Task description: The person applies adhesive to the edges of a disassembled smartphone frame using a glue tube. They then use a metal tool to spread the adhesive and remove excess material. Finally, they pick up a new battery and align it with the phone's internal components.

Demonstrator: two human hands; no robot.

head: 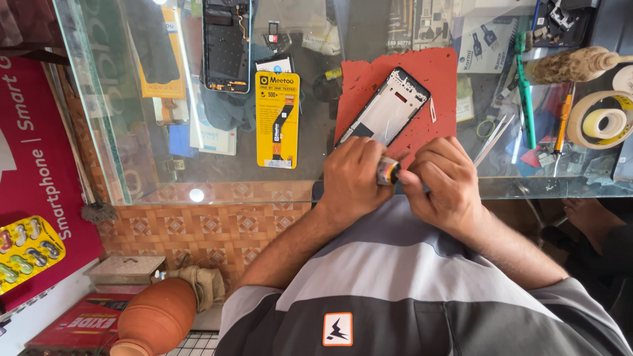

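My left hand (353, 175) and my right hand (443, 177) meet at the near edge of a glass counter (217, 171). Between their fingers they pinch a small tube with a yellow and black end (388, 173); both hands grip it. Just beyond the hands lies an opened phone frame (386, 109), tilted, on a red mat (435, 72). A small white strip (432, 110) lies on the mat beside the frame.
Tweezers (493, 135), a green toothbrush (525, 92), an orange-handled tool (562, 122), tape rolls (603, 122) and a wooden-handled brush (577, 64) lie to the right. A yellow parts packet (277, 118) and another opened phone (227, 45) lie left. A clay pot (157, 318) stands on the floor.
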